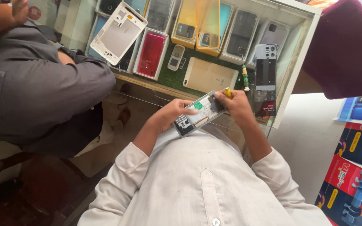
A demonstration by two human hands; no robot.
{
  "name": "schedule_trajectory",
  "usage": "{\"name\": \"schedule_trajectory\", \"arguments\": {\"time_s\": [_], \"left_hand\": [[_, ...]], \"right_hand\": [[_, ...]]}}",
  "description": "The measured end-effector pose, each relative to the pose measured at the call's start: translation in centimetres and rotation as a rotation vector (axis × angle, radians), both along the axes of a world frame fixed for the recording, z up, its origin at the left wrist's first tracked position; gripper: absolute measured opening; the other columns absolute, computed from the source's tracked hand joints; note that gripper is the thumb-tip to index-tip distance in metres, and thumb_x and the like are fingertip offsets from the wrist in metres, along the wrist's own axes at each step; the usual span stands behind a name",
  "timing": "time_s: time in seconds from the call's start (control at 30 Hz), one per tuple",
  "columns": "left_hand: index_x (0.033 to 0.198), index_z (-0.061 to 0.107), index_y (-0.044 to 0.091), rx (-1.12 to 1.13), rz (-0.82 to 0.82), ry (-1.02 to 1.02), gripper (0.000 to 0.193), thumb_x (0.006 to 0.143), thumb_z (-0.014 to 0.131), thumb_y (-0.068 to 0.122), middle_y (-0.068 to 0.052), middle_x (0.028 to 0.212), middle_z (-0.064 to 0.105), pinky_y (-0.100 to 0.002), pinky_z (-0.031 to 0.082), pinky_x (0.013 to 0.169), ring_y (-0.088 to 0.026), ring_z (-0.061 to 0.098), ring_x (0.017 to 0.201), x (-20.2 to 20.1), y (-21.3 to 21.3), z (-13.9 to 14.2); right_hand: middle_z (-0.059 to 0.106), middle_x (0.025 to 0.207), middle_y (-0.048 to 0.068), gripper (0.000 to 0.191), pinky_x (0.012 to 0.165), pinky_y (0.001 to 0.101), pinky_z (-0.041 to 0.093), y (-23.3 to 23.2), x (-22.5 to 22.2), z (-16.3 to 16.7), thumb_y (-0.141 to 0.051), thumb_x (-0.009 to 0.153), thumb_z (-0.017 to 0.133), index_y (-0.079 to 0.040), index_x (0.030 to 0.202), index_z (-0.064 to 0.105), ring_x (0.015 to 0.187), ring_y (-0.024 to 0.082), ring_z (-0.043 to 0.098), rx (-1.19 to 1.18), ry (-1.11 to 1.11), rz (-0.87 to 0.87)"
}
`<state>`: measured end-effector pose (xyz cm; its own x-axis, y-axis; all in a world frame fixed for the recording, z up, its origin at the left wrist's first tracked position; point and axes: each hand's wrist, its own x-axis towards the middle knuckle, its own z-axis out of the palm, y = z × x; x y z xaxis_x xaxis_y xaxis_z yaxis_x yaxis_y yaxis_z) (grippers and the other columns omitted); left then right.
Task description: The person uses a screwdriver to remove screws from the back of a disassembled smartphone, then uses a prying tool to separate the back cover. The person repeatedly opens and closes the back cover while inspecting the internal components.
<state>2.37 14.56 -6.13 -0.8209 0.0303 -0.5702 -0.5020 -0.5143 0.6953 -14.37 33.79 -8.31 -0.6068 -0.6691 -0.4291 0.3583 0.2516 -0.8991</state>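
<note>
Left hand (170, 114) grips the opened phone (199, 114) from its lower end, fingers curled round the edge, thumb across the top. Back cover is off and the internals face up: green part near the middle, dark block at the top. The phone is held in the air just off the near edge of the glass counter (147, 83), above the lap, touching nothing else.

Right hand (236, 106) is closed around a yellow-handled screwdriver (228, 92), fingers tight on the handle. The tip seems to sit at the phone's upper corner, but the hand hides the contact.

Risks, as I judge them:
- The phone is unsupported, so a slip of the tip could gouge the board or a flex.
- A loosened screw would drop into the lap or onto the floor; there's no tray under it.
- The one-end grip could let the phone twist under driver pressure.

Display case under the glass: open phone boxes in a row along the far edge, each holding a handset – a red one (151, 54) and a yellow box (186, 23) with a clear orange cover (208, 23) leaning over the box next to it. On the green mat are a small keypad phone (175, 57) and a gold phone back (210, 75). On the glass lie a white back cover (118, 32), a second green-handled screwdriver (245, 78) and a dark rear panel (265, 75) at the right edge.

Another person in a grey sleeve (34, 83) sits on the left, well apart from the work.
</note>
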Motion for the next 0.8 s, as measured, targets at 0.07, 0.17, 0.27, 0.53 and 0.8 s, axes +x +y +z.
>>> {"name": "schedule_trajectory", "arguments": {"time_s": [0.07,0.17,0.27,0.53,0.8], "left_hand": [[0.125,0.070,-0.004,-0.165,-0.060,-0.020,0.041,0.086,0.073,0.009,-0.009,0.101,0.077,-0.026,0.057,0.071,-0.010,0.070,0.078,0.3,-0.1,-0.8],[0.122,0.073,-0.006,-0.260,-0.022,0.007,0.038,0.086,0.072,0.007,-0.010,0.100,0.076,-0.024,0.056,0.070,-0.008,0.068,0.078,0.7,-0.1,-1.8],[0.124,0.070,-0.005,-0.257,0.014,-0.022,0.039,0.087,0.072,0.009,-0.009,0.101,0.077,-0.024,0.056,0.070,-0.008,0.069,0.079,0.9,-0.5,-2.3],[0.125,0.068,-0.004,-0.224,0.017,-0.069,0.040,0.087,0.070,0.009,-0.009,0.101,0.077,-0.024,0.058,0.070,-0.010,0.071,0.080,0.1,-1.0,-2.5],[0.123,0.071,-0.003,-0.223,0.004,-0.172,0.033,0.098,0.061,0.016,-0.009,0.097,0.077,-0.025,0.056,0.065,-0.010,0.070,0.075,-0.8,-1.2,-2.6]], "right_hand": [[0.075,0.084,0.007,0.019,0.067,0.0239,0.054,-0.1,0.5,-0.8,-0.017,0.099,0.070,0.001,0.097,0.077,0.071,0.008,0.066,0.063,0.193,-0.002],[0.076,0.083,0.008,0.026,0.064,0.0265,0.052,0.6,0.7,-1.4,-0.020,0.102,0.065,0.003,0.096,0.077,0.069,0.011,0.066,0.106,0.427,-0.140],[0.074,0.082,0.010,0.037,0.056,0.0313,0.049,2.4,0.5,-1.9,-0.025,0.107,0.057,0.005,0.095,0.073,0.061,0.016,0.062,-0.060,0.291,-0.331],[0.067,0.080,0.011,0.044,0.063,0.0269,0.058,3.9,1.5,-3.3,-0.029,0.111,0.049,0.006,0.104,0.074,0.068,0.016,0.069,-0.235,0.242,-0.370],[0.077,0.102,0.013,0.017,0.083,0.0280,0.058,3.7,4.2,-1.0,0.001,0.094,0.073,0.002,0.110,0.073,0.093,0.017,0.074,-0.079,0.734,-0.165]]}}
